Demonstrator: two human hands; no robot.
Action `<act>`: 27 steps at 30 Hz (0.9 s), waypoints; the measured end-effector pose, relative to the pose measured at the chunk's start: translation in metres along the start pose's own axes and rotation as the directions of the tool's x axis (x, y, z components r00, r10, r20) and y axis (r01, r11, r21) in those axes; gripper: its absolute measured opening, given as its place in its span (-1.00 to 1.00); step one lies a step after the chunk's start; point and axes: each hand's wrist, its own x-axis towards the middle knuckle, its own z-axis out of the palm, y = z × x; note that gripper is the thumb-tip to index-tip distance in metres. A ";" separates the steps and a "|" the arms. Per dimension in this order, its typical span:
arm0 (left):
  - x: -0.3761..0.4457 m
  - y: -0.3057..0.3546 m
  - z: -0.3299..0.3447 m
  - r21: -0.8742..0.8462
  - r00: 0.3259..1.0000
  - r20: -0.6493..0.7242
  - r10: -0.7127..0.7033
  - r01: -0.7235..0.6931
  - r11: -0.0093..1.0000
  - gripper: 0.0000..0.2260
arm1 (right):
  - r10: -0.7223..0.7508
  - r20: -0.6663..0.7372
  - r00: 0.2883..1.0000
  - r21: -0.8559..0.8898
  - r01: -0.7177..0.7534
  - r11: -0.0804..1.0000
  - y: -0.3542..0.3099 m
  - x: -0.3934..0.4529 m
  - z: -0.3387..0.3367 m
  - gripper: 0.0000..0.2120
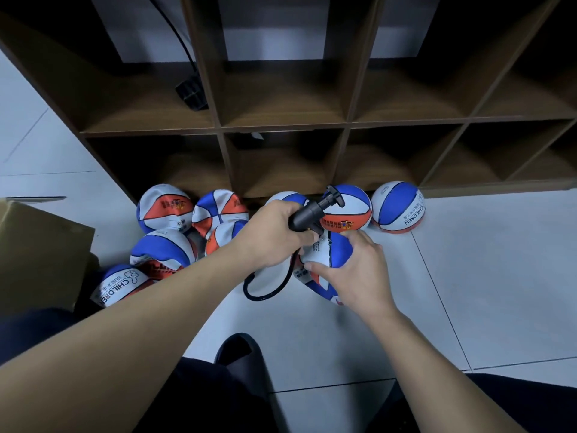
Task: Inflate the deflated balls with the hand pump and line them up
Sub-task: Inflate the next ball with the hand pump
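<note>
My left hand (274, 232) grips the barrel of a black hand pump (315, 212), whose T-handle points up and right. Its black hose (265, 290) loops down onto the floor. My right hand (356, 273) holds a limp blue, white and orange ball (331, 254) on the floor just under the pump's nozzle end. Two round inflated balls (352, 210) (398, 207) stand side by side against the shelf base to the right. Several crumpled deflated balls (165, 207) lie in a heap to the left.
A dark wooden cubby shelf (281, 126) fills the background, with a black plug and cable (190, 92) in one upper compartment. A cardboard box (37, 254) sits at the left. My slippered foot (240, 354) is on the light tiled floor (484, 276).
</note>
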 end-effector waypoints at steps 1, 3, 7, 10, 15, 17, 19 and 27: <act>0.001 0.000 -0.001 0.006 1.000 -0.004 -0.002 0.002 1.000 -0.83 | 0.002 0.001 1.000 -0.001 -0.002 1.000 -0.001 0.001 0.000 -0.14; 0.001 -0.001 -0.001 0.015 1.000 -0.010 -0.005 0.006 1.000 -0.85 | 0.012 0.003 1.000 0.001 -0.012 1.000 -0.002 0.001 -0.001 -0.13; 0.001 -0.003 0.000 -0.007 1.000 -0.010 -0.008 0.008 1.000 -0.85 | 0.010 -0.007 1.000 -0.005 -0.010 1.000 -0.005 0.000 0.000 -0.16; 0.001 -0.006 0.000 0.024 1.000 -0.027 -0.008 0.009 1.000 -0.85 | -0.001 -0.003 1.000 -0.005 0.001 1.000 -0.007 0.001 0.001 -0.15; 0.002 -0.010 -0.005 0.038 1.000 -0.017 -0.017 0.018 0.999 -0.81 | -0.004 0.005 1.000 -0.010 0.004 1.000 -0.009 0.001 0.002 -0.18; 0.002 -0.010 -0.005 0.040 1.000 -0.010 -0.023 0.023 0.999 -0.83 | 0.006 0.013 1.000 -0.009 -0.006 1.000 -0.010 0.001 0.003 -0.19; 0.002 -0.011 -0.004 0.051 0.999 -0.018 -0.026 0.027 0.998 -0.83 | 0.011 0.018 1.000 -0.005 -0.011 1.000 -0.011 0.001 0.004 -0.21; -0.005 -0.003 0.006 0.402 0.991 -0.081 0.105 -0.064 0.913 -0.94 | -0.070 0.031 0.997 -0.091 0.073 0.993 -0.012 0.000 0.005 -0.28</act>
